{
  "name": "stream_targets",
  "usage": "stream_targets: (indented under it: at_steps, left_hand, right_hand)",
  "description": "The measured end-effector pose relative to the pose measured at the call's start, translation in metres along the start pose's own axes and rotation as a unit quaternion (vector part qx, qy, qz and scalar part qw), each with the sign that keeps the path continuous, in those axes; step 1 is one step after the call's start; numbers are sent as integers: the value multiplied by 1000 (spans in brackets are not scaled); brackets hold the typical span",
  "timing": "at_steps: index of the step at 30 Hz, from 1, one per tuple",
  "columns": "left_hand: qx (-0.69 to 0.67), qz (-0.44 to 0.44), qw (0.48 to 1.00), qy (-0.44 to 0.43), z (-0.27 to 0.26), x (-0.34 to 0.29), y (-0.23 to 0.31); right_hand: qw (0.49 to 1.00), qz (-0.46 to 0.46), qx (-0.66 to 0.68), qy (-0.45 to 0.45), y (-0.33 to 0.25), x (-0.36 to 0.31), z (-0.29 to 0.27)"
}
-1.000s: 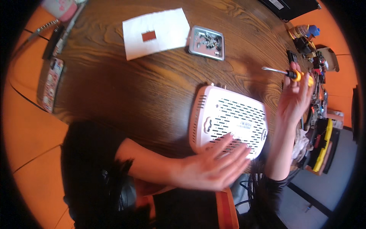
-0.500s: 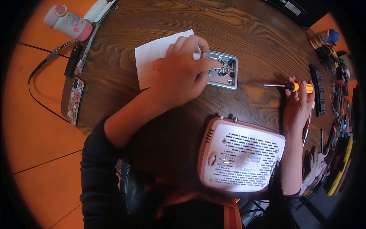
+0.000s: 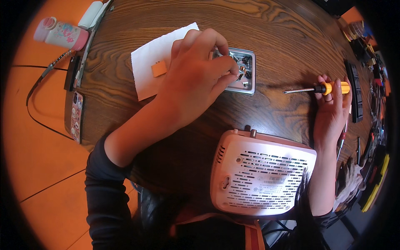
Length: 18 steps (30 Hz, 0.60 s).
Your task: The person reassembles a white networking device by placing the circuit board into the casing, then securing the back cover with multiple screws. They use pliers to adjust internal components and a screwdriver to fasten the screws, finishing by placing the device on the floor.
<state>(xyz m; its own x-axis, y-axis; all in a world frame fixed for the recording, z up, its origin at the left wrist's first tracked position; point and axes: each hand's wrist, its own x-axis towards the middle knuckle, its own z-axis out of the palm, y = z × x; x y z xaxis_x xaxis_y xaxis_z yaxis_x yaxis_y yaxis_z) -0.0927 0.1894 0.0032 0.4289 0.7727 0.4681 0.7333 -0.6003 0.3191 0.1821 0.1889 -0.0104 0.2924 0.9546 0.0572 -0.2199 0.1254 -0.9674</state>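
My left hand (image 3: 189, 68) reaches over a small metal tray (image 3: 253, 66) with its thumb and fingers pinched together. Whatever sits in that pinch is too small or too hidden to name. Loose screws and other tiny metal parts (image 3: 246, 64) lie in the tray. In my right hand (image 3: 331, 116) is a screwdriver (image 3: 339, 87) with a yellow and black handle, its shaft pointing left above the table. Between my forearms, a white router-like box (image 3: 266, 183) lies with its slotted, labelled face up. Round connectors stick out of its far side.
A white paper sheet (image 3: 146, 54) with an orange square (image 3: 158, 69) lies under and left of my left hand. At the left edge are a phone (image 3: 76, 114) and a pink-capped bottle (image 3: 62, 34). A black tray (image 3: 354, 91) and many tools line the right side.
My left thumb and fingers have come together over the tray. My right hand with the screwdriver sits slightly farther right. The whole view has shifted a little.
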Motion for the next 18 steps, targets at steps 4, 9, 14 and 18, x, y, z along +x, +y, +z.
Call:
stream_targets:
  at_steps: [4,9,14,18]
  left_hand:
    - [43,5,999,15,3,2,4]
    - [69,-6,997,-20,5,7,4]
    - [14,14,998,52,5,12,14]
    - [-114,45,991,54,4,6,35]
  right_hand:
    - [1000,-6,-4,-15,1,1,-2]
    - [1000,-8,-10,-22,1,2,-3]
    - [999,-23,30,-14,1,2,-1]
    - [996,-53,71,-28,3,-4,2]
